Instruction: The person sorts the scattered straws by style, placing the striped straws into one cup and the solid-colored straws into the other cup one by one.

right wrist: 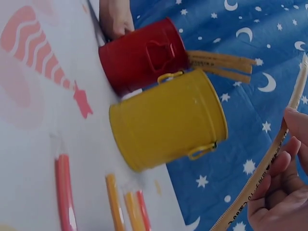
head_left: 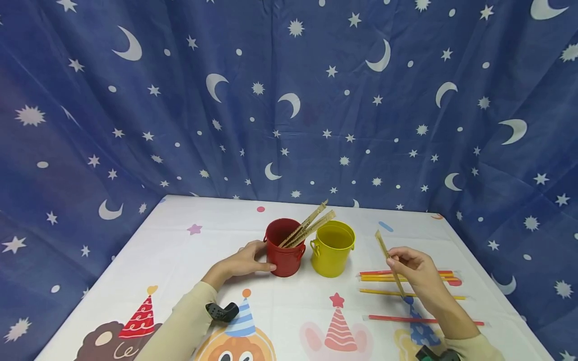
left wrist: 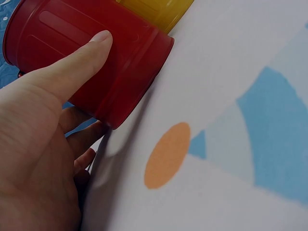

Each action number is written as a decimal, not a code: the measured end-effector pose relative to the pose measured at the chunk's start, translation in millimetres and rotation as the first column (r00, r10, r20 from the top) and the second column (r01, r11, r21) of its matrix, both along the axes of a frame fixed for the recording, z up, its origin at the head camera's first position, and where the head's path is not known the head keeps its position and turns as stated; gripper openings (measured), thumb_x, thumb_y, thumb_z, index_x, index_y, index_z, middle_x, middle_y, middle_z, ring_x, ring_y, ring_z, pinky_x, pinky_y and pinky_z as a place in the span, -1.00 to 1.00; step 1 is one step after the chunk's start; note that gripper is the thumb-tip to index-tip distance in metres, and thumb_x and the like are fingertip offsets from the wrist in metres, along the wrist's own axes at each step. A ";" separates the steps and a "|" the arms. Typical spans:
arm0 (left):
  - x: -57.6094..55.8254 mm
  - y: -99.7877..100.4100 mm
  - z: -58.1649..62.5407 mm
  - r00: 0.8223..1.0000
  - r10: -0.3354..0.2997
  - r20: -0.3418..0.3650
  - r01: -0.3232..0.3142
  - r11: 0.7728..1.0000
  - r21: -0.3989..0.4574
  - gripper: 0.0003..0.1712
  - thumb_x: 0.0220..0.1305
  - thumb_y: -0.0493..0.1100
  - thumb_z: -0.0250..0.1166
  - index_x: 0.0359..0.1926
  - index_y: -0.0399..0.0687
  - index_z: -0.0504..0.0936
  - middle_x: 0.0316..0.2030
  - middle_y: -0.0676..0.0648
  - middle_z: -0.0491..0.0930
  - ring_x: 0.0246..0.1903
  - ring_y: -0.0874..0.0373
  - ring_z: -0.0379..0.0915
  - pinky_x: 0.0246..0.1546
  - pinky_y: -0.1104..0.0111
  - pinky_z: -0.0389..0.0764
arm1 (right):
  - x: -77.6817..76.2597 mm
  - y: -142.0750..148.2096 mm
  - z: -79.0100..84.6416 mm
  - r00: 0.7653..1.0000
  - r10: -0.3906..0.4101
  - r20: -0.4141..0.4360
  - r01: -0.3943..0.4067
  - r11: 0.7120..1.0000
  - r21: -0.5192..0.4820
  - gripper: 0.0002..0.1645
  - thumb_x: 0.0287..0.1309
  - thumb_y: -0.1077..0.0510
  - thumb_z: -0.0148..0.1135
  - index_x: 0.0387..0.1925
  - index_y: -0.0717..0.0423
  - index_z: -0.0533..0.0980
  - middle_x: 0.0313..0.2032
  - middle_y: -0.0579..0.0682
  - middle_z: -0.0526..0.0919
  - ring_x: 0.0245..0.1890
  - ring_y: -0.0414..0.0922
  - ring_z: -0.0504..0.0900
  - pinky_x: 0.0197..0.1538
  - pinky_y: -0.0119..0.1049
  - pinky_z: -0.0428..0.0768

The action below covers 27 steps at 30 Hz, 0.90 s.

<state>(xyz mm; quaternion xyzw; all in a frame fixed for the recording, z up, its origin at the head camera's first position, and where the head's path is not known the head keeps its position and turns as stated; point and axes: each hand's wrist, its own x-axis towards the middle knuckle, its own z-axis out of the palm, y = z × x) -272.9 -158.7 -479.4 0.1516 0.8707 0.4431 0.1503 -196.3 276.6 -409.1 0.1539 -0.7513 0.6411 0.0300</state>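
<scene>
My left hand [head_left: 244, 259] grips the side of a small red bucket [head_left: 283, 261], thumb along the near wall and fingers round the far side. Several paper-wrapped straws [head_left: 311, 229] lean out of that bucket toward the right. Just right of it stands a yellow bucket [head_left: 331, 261], upright, with small side handles; no straws rise above its rim. Out to the right, my right hand [head_left: 415, 271] pinches one brown paper-wrapped straw [right wrist: 260, 180] between thumb and fingers. Printed lettering shows on its wrapper. The held straw is raised and slanted, apart from both buckets.
Under and beside the right hand lie several red and orange straws in clear wrappers, among them a red one [head_left: 393, 318] nearest me and an orange one [head_left: 384, 292]. A white patterned cloth [head_left: 203, 301] covers the table, and a blue star-print curtain [head_left: 253, 125] hangs behind.
</scene>
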 end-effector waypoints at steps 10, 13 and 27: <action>0.8 0.7 0.3 1.000 -0.016 -0.016 0.017 1.000 0.008 -0.01 0.10 0.17 0.49 0.48 -0.08 0.34 0.49 -0.20 0.26 0.52 -0.19 0.06 0.47 -0.28 0.15 | -4.1 -19.8 13.2 0.999 0.045 -0.002 -0.045 0.996 -0.072 -0.80 0.39 0.35 0.14 -0.14 0.08 0.63 -0.33 -0.24 0.58 -0.32 -0.32 0.54 -0.10 -0.53 0.60; 0.5 0.4 1.2 0.999 -0.020 -0.026 0.020 1.000 0.003 -0.02 0.11 0.17 0.48 0.48 -0.07 0.35 0.48 -0.19 0.27 0.52 -0.19 0.06 0.47 -0.29 0.13 | -6.2 -28.5 18.4 0.998 0.065 -0.008 -0.065 0.994 -0.089 -0.74 0.40 0.34 0.14 -0.16 -0.06 0.64 -0.32 -0.25 0.58 -0.29 -0.33 0.56 -0.03 -0.55 0.61; 1.4 0.7 4.0 1.000 -0.017 -0.020 0.017 1.000 -0.002 0.00 0.11 0.19 0.47 0.49 -0.07 0.33 0.49 -0.19 0.27 0.52 -0.18 0.06 0.47 -0.27 0.15 | -15.1 -72.1 48.5 0.986 0.155 -0.062 -0.167 0.940 -0.296 -0.64 0.41 0.41 0.04 -0.17 -0.08 0.62 -0.28 -0.23 0.65 -0.25 -0.30 0.60 0.00 -0.51 0.64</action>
